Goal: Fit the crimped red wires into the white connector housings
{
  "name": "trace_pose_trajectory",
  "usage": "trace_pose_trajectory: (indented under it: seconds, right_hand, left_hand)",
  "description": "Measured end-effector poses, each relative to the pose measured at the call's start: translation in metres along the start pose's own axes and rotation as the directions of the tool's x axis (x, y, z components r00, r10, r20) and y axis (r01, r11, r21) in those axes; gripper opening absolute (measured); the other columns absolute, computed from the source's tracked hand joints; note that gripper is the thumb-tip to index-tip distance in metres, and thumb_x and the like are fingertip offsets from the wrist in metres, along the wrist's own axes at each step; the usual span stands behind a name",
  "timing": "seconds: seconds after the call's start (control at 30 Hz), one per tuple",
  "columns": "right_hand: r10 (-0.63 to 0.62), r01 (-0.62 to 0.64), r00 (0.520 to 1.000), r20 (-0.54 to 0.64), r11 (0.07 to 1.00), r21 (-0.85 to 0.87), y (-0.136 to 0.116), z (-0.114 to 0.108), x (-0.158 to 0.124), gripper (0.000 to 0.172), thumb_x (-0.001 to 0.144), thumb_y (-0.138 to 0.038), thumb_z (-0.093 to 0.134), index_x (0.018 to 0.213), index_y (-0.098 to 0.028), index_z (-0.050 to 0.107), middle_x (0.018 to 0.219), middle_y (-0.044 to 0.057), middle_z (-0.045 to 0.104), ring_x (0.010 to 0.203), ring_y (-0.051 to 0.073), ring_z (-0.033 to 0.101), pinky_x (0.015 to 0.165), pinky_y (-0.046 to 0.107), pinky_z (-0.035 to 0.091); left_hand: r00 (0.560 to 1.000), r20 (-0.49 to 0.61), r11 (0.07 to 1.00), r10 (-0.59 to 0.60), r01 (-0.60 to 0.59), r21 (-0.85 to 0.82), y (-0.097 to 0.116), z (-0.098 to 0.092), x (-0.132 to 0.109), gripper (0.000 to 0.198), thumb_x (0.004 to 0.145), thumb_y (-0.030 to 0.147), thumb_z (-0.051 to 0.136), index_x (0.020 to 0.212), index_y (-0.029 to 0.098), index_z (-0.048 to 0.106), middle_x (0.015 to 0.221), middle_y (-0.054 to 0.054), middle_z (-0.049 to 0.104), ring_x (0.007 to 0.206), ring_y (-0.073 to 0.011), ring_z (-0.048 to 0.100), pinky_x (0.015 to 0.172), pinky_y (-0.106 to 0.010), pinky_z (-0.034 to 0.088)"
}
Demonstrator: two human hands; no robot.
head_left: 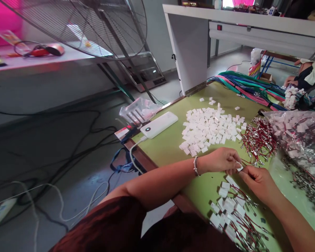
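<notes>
My left hand (224,160), with a bracelet at the wrist, pinches a small white connector (239,167) between thumb and fingers. Touching it from the right is my right hand (256,178), its fingertips closed on a thin red wire (246,162). Beyond my left hand lies a wide pile of loose white connectors (210,126). A heap of short red wires with metal ends (261,138) sits to the right of that pile. Below my hands, near the table edge, are white connectors with wires attached (229,211).
A white power bank (160,125) with a cable rests at the table's left edge. Clear plastic bags with parts (301,136) lie at the right. Bundles of coloured cables (246,85) cross the back. A large fan (115,28) stands at upper left; a seated person is partly visible far right.
</notes>
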State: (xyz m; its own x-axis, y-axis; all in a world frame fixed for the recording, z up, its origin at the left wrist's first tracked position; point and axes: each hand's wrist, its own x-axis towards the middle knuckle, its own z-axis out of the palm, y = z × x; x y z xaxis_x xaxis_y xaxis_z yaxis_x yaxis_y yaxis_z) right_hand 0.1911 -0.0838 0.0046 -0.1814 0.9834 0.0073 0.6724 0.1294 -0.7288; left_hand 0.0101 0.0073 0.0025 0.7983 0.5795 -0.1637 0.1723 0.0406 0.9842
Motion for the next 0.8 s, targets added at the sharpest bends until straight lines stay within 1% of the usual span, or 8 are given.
trace_pose_trajectory:
  seconds: [0.07,0.1,0.2,0.3,0.37,0.5,0.67,0.8]
  right_hand:
    - [0.002,0.0,0.996,0.09,1.0,-0.016,-0.006,0.001,-0.002,0.034,0.087,-0.033,0.051,0.056,-0.02,0.051,0.052,-0.004,0.049,0.051,0.011,0.044,0.05,0.022,0.034]
    - [-0.013,0.019,0.988,0.155,0.999,-0.037,-0.009,0.001,-0.003,0.031,0.086,-0.031,0.053,0.058,-0.019,0.054,0.055,-0.003,0.053,0.054,0.011,0.047,0.053,0.023,0.036]
    - [-0.071,0.096,0.961,0.266,0.992,-0.082,-0.014,-0.003,-0.006,0.022,0.085,-0.03,0.057,0.067,-0.021,0.066,0.064,-0.001,0.063,0.063,0.014,0.056,0.06,0.025,0.041]
    - [-0.071,0.073,0.997,0.023,0.989,-0.129,-0.003,-0.011,-0.002,0.028,0.091,-0.033,0.049,0.076,-0.022,0.069,0.07,0.001,0.066,0.066,0.015,0.059,0.063,0.027,0.043]
    - [-0.062,0.016,0.984,-0.17,0.966,-0.257,0.011,-0.014,0.005,0.028,0.092,-0.033,0.047,0.081,-0.021,0.069,0.074,0.003,0.066,0.068,0.016,0.06,0.065,0.029,0.044]
    - [-0.03,-0.087,0.981,-0.19,0.813,-0.576,0.024,-0.01,0.023,0.024,0.092,-0.024,0.046,0.093,-0.02,0.07,0.094,0.008,0.065,0.076,0.019,0.061,0.064,0.03,0.041]
    - [0.099,-0.128,0.992,-0.082,0.733,-0.669,0.003,-0.002,0.028,0.024,0.091,-0.012,0.043,0.09,-0.017,0.066,0.097,0.01,0.064,0.081,0.018,0.06,0.064,0.029,0.04]
    - [0.145,-0.136,0.988,-0.047,0.701,-0.7,0.0,-0.008,0.03,0.018,0.093,-0.025,0.047,0.097,-0.02,0.065,0.101,0.005,0.066,0.086,0.015,0.059,0.066,0.025,0.041]
  left_hand:
    - [0.98,-0.156,0.945,0.126,-0.07,0.32,0.005,-0.014,-0.001,0.03,0.087,0.038,0.064,0.108,0.016,0.063,0.082,-0.004,0.067,0.068,-0.013,0.06,0.066,-0.028,0.048]
    - [0.943,-0.261,0.877,0.208,-0.062,0.476,0.006,-0.021,-0.001,0.031,0.089,0.039,0.06,0.112,0.018,0.063,0.091,-0.006,0.067,0.076,-0.0152,0.06,0.072,-0.03,0.047]
    - [0.868,-0.367,0.637,0.333,0.08,0.767,0.005,-0.039,0.002,0.027,0.094,0.036,0.052,0.101,0.017,0.069,0.096,-0.01,0.064,0.093,-0.0224,0.055,0.087,-0.038,0.044]
    - [0.897,-0.317,0.444,0.31,0.158,0.882,-0.001,-0.042,0.009,0.029,0.093,0.037,0.054,0.094,0.013,0.07,0.095,-0.012,0.06,0.096,-0.0261,0.052,0.087,-0.04,0.042]
    - [0.905,-0.298,0.374,0.302,0.175,0.911,-0.004,-0.04,0.016,0.026,0.092,0.035,0.055,0.094,0.012,0.068,0.098,-0.013,0.059,0.098,-0.0271,0.05,0.086,-0.039,0.042]
    - [0.916,-0.256,0.339,0.308,0.146,0.929,-0.008,-0.036,0.028,0.016,0.091,0.023,0.056,0.1,0.015,0.066,0.1,-0.012,0.06,0.099,-0.0264,0.051,0.087,-0.038,0.042]
    - [0.952,-0.141,0.285,0.272,0.06,0.957,-0.013,-0.035,0.026,0.022,0.089,0.017,0.044,0.093,0.014,0.065,0.094,-0.012,0.064,0.095,-0.0251,0.057,0.09,-0.038,0.043]
    - [0.874,-0.13,0.34,0.468,-0.043,0.939,-0.04,-0.051,0.032,0.035,0.089,0.031,0.033,0.102,0.019,0.062,0.088,-0.005,0.062,0.093,-0.0247,0.058,0.093,-0.042,0.043]
